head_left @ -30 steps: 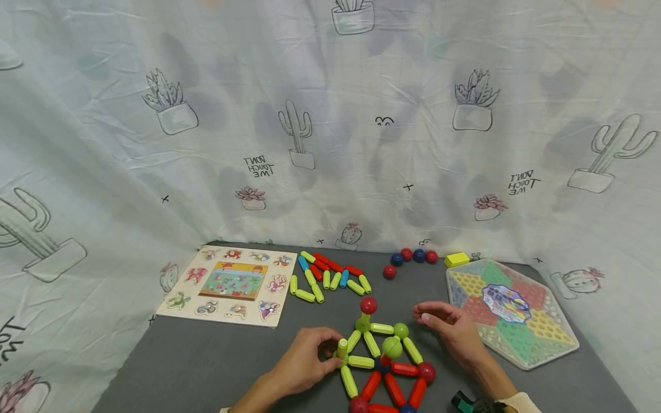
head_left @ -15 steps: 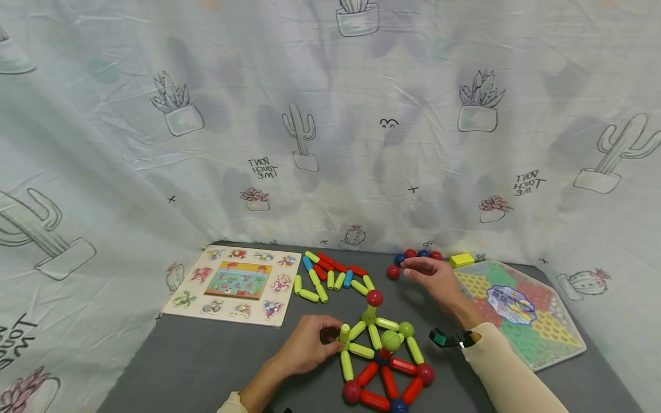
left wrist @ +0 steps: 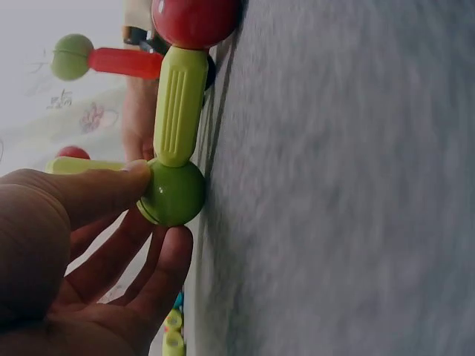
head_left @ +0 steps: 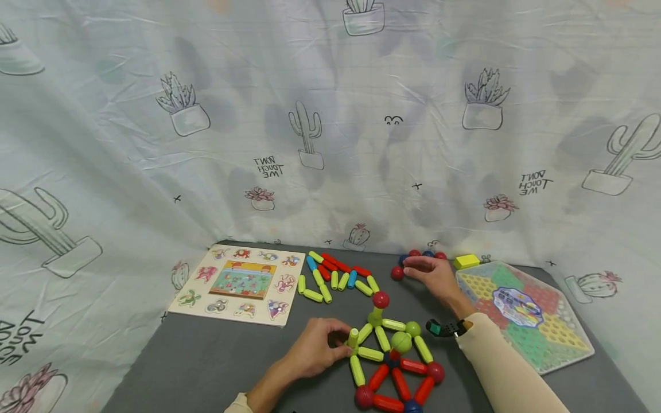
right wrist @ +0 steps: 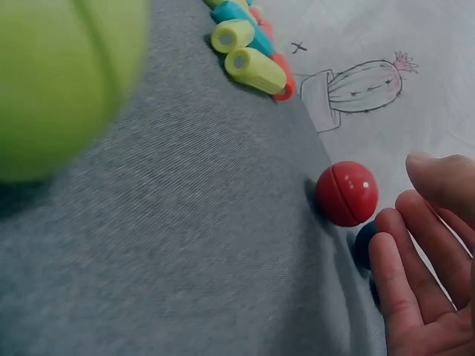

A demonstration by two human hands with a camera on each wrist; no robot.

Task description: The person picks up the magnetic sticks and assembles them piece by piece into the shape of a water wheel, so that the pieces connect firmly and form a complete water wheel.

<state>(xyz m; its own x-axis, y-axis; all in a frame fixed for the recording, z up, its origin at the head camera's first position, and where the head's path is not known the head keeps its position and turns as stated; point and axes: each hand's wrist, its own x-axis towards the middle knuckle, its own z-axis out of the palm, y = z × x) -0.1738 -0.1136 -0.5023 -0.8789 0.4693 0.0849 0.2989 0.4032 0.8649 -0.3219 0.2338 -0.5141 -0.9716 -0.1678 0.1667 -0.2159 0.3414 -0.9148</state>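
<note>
A structure of magnetic sticks and balls lies on the grey table, with yellow-green sticks (head_left: 371,354) at the back and red sticks (head_left: 412,366) in front. At its left corner my left hand (head_left: 316,349) pinches a green ball (left wrist: 177,194) between thumb and fingers. An upright yellow-green stick (head_left: 353,337) rises from that ball. Two other uprights carry a red ball (head_left: 381,299) and a green ball (head_left: 401,342). My right hand (head_left: 436,280) reaches past the structure, fingers extended and holding nothing. Just beside its fingertips is a loose red ball (right wrist: 346,194), seemingly apart from them.
Several loose sticks (head_left: 334,280) lie behind the structure. More red and blue balls (head_left: 440,256) sit by the curtain, partly behind my right hand. A yellow block (head_left: 466,261) and a hexagonal game board (head_left: 552,335) are at right, an animal puzzle board (head_left: 201,298) at left.
My right hand has moved forward from beside the structure to the loose red ball. The left hand stays at the green corner ball. The head view has shifted slightly.
</note>
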